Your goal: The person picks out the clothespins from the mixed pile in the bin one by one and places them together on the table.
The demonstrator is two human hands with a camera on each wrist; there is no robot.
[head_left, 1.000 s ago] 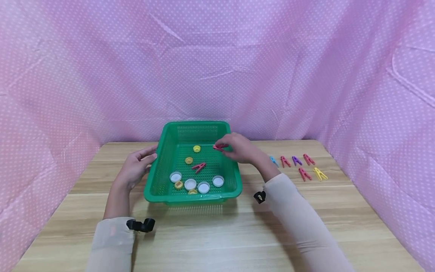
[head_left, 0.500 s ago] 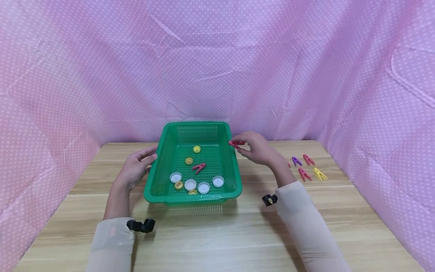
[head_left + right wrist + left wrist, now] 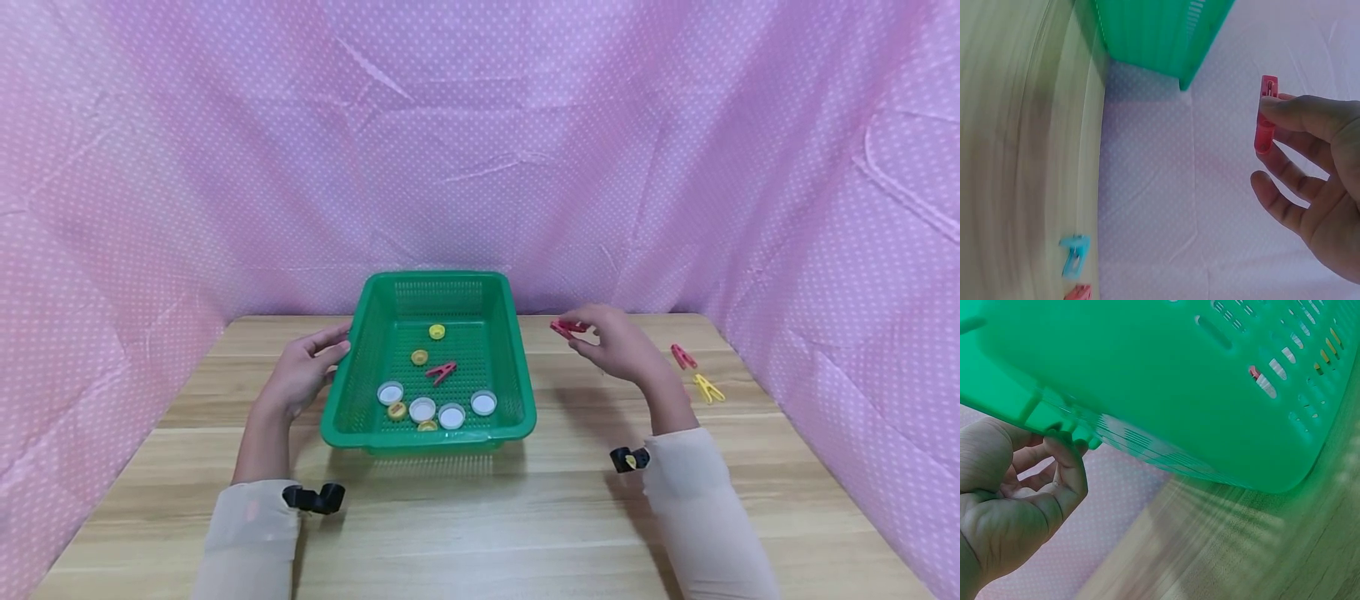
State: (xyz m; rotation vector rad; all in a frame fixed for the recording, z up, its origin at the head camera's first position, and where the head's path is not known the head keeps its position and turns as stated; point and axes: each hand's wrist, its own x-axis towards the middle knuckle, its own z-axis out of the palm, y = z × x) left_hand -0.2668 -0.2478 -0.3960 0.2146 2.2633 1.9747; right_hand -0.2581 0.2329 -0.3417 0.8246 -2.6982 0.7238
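My left hand [image 3: 298, 375] grips the left rim of a green plastic basket [image 3: 337, 408]; in the left wrist view its thumb and fingers [image 3: 1067, 465] pinch the basket's edge. My right hand [image 3: 621, 343] holds a red clothespin [image 3: 564, 328] between thumb and fingers, above the table to the right of the basket. The same clothespin [image 3: 1265, 119] shows upright in the right wrist view. Inside the basket lie another red clothespin [image 3: 442, 372], several white round caps [image 3: 483, 403] and several yellow caps [image 3: 419, 357].
On the right of the wooden table [image 3: 480, 525] lie a red clothespin [image 3: 683, 357] and a yellow one [image 3: 708, 388]. The right wrist view also shows a blue clothespin [image 3: 1075, 256], hidden behind my right arm in the head view. A pink dotted curtain [image 3: 480, 150] surrounds the table.
My right hand has moved right, from over the basket's right side to the table beyond it, still holding the red clothespin. My left hand and the basket have stayed put.
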